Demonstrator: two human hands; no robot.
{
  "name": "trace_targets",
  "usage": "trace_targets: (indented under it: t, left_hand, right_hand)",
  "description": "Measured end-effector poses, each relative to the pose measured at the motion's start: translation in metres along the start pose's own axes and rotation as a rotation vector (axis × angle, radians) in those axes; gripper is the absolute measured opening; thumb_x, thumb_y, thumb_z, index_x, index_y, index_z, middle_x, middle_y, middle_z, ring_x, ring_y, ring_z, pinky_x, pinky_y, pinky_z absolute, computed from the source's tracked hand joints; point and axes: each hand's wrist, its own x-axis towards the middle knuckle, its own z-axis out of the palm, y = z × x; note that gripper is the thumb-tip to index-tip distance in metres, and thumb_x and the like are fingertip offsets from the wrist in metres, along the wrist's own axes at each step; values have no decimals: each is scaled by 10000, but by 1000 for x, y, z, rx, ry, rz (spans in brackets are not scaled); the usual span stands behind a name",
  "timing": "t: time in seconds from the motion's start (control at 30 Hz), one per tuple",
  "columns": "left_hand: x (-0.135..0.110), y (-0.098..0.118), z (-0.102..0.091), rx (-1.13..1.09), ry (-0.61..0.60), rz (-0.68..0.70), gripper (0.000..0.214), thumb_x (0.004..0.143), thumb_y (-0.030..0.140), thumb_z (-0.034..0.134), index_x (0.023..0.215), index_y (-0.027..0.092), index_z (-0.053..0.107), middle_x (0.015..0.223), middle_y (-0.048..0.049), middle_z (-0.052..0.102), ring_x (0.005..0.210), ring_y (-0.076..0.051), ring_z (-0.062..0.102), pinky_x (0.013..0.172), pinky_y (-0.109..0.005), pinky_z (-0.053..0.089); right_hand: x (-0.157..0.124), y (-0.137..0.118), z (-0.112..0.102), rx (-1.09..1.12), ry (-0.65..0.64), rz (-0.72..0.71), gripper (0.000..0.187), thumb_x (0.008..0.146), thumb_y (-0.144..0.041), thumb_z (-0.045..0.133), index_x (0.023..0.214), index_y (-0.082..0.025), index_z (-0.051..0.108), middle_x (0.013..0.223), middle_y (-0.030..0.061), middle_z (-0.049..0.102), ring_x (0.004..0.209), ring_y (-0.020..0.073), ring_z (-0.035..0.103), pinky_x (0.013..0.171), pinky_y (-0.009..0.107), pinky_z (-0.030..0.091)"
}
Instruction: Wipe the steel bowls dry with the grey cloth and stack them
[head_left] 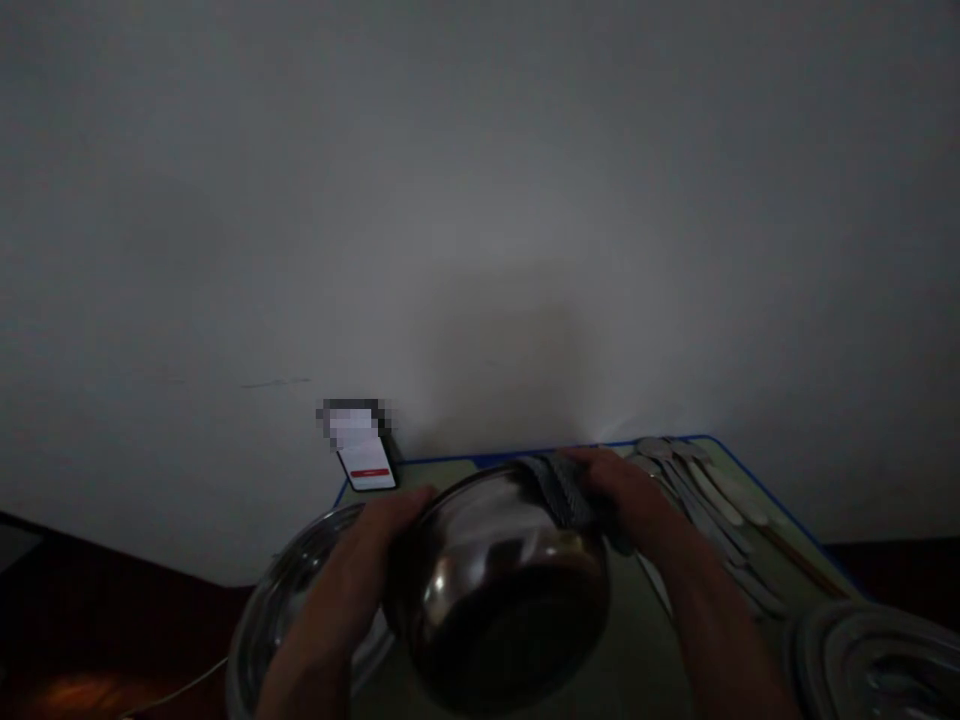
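While the left hand point(375, 555) is gripping one metal bowl point(510, 575) by its side, the right hand point(626, 490) is holding one cloth point(561, 490) against it; bowl is hanging tilted above the desk point(630, 660); for wiping, even pressure is probably working best

I have a green-topped, blue-edged table point(632, 672) before me: a lit phone point(369, 460) propped up far left, a shiny metal basin point(262, 615) at left, metal spoons point(694, 508) and a slim brown utensil point(801, 560) spread right, nested metal dishes point(832, 640) near right.
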Motion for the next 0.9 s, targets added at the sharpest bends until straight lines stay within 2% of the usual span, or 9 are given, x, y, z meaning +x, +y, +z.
trace_targets:
  t: [0.1,0.2,0.27,0.37,0.5,0.63,0.7,0.77,0.9]
  left_hand:
    - [-7,6,0,175,-178,103,285,748,507,591,730,258,728,757,-26,714,720,-212,629,629,-288,467]
    - [-9,14,9,208,-428,212,360,825,500,490,658,232,664,606,-10,625,578,-161,551,524,-252,409]
    - [-6,16,16,229,-499,220,346,836,468,480,649,213,621,587,1,580,558,-142,512,493,-237,370]
    - [-1,16,21,266,-467,160,352,827,446,477,590,194,538,557,20,498,535,-119,448,469,-225,325]
    - [0,19,21,281,-479,108,403,813,483,449,539,189,475,528,32,415,508,-105,385,457,-226,290]
    - [-7,25,22,395,-601,201,410,802,447,462,485,194,399,481,52,318,467,-87,296,431,-228,202]
    - [-10,26,23,376,-610,236,404,791,424,478,471,194,388,471,55,298,455,-82,277,423,-225,191]
    - [-11,26,21,298,-557,231,409,785,437,490,465,190,425,468,48,323,451,-85,301,417,-221,214]
    - [-9,22,13,50,-371,112,373,721,473,596,490,181,564,470,10,486,441,-105,423,418,-222,307]
  right_hand:
    - [-7,-14,3,-166,-81,-60,312,743,-344,485,927,-249,719,1043,45,695,996,228,604,901,374,446]
    - [-11,-25,8,-263,-252,-198,295,763,-249,458,955,-248,682,964,28,688,916,198,595,833,348,452]
    - [-13,-29,11,-285,-322,-235,308,773,-208,464,1014,-246,653,970,22,680,911,188,589,814,334,447]
    - [-18,-32,11,-300,-393,-237,242,860,-288,462,1027,-242,630,932,24,677,864,176,598,752,304,446]
    - [-26,-37,4,-418,-449,-228,290,908,-430,437,844,-216,621,754,12,642,672,142,563,590,261,397]
    - [-31,-41,-3,-510,-575,-159,205,864,-371,529,795,-191,600,703,-6,622,629,121,539,524,232,343]
    - [-33,-44,-2,-494,-636,-186,184,859,-343,532,800,-183,602,698,-10,621,623,112,530,529,226,346]
    - [-34,-48,3,-441,-612,-264,231,888,-375,496,814,-182,599,719,-8,629,639,108,533,558,228,365]
    - [-37,-53,14,-378,-446,-368,342,931,-447,424,780,-190,592,743,3,640,683,121,564,616,254,394]
